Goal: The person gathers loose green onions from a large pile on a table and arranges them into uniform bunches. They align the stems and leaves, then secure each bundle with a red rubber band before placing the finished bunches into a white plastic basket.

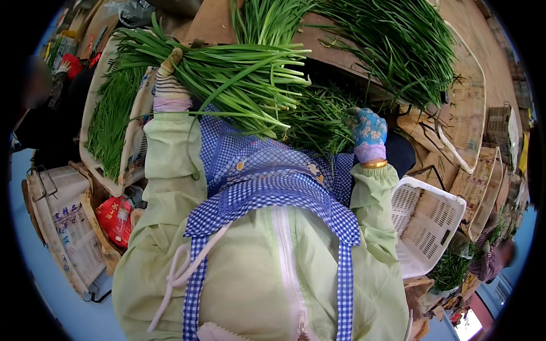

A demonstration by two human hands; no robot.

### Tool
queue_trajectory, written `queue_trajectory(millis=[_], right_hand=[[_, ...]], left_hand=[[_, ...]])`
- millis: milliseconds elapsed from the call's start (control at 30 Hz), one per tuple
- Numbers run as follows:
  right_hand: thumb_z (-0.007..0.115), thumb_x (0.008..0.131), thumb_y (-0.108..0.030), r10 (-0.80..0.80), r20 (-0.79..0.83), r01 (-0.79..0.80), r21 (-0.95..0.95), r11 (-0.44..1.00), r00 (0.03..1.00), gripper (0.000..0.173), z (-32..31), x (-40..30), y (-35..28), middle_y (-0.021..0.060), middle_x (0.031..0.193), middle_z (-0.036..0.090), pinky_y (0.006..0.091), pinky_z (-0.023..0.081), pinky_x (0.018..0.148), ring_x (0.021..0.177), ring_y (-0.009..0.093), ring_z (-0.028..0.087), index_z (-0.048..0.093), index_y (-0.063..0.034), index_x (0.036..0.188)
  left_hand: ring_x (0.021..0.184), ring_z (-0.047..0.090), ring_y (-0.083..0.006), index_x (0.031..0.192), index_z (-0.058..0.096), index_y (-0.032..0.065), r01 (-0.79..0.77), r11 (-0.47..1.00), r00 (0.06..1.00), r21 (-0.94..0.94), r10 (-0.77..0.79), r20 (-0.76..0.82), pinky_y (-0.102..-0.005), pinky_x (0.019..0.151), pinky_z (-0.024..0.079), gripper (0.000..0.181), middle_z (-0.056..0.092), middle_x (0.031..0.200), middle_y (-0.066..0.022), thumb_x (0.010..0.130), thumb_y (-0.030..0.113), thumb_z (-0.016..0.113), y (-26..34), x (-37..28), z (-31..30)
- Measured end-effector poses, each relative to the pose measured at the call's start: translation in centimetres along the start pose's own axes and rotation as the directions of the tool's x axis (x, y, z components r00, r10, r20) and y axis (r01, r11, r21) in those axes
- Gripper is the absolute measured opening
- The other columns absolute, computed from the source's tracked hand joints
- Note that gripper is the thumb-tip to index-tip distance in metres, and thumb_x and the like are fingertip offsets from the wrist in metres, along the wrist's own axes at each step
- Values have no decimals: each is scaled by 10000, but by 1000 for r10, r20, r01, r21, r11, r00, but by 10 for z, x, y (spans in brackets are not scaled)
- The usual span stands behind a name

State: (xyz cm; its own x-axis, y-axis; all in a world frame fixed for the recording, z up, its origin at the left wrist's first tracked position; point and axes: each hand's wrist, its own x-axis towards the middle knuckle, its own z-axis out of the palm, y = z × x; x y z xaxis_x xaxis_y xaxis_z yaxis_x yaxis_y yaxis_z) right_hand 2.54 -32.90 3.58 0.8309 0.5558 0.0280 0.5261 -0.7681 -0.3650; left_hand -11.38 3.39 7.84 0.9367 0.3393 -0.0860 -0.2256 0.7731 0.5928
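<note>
My left hand (172, 81), in a striped knit glove, is closed around a bunch of long green leafy stalks, likely garlic chives (239, 72). Their pale cut ends point right, and the leaf tips trail left over a crate. My right hand (369, 128) wears a blue floral glove with stained fingertips. It is beside loose green leaves (320, 119) lying above my checked apron (273, 170); whether its fingers hold any cannot be told. Beyond, a pale-stemmed bundle (273, 21) and a large dark green heap (384, 47) rest on a brown board (328, 42).
A plastic crate (87, 123) with more greens stands at the left. At the right are a white crate (454, 209) and a larger worn crate (477, 85). A red bag (111, 217) lies lower left. Other people (486, 260) are at both edges.
</note>
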Motion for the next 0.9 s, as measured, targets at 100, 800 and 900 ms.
queue_trajectory(millis=[100, 800, 900], right_hand=[[694, 690, -234, -117, -235, 208, 416, 885, 965, 224, -10, -9, -48, 79, 830, 645, 346, 481, 666, 757, 255, 619, 654, -117, 877], [637, 753, -216, -103, -141, 105, 8, 994, 985, 153, 27, -15, -36, 92, 712, 630, 380, 464, 570, 645, 294, 600, 637, -100, 853], [620, 754, -290, 95, 75, -80, -182, 980, 993, 185, 34, -14, 11, 85, 748, 636, 380, 474, 592, 694, 285, 612, 633, -151, 874]], left_hand=[[957, 568, -352, 1096, 514, -56, 82, 996, 995, -30, -80, 63, -462, 831, 488, 466, 556, 1079, -231, 756, 219, 676, -4, 5, -3], [843, 614, -241, 1026, 564, 6, 48, 971, 976, 232, 4, -217, -371, 727, 540, 345, 604, 1017, -130, 779, 228, 659, -48, 4, 23], [904, 591, -283, 976, 564, 28, 28, 996, 994, 82, -18, -111, -427, 814, 507, 247, 596, 1024, -142, 779, 164, 622, -27, 17, -38]])
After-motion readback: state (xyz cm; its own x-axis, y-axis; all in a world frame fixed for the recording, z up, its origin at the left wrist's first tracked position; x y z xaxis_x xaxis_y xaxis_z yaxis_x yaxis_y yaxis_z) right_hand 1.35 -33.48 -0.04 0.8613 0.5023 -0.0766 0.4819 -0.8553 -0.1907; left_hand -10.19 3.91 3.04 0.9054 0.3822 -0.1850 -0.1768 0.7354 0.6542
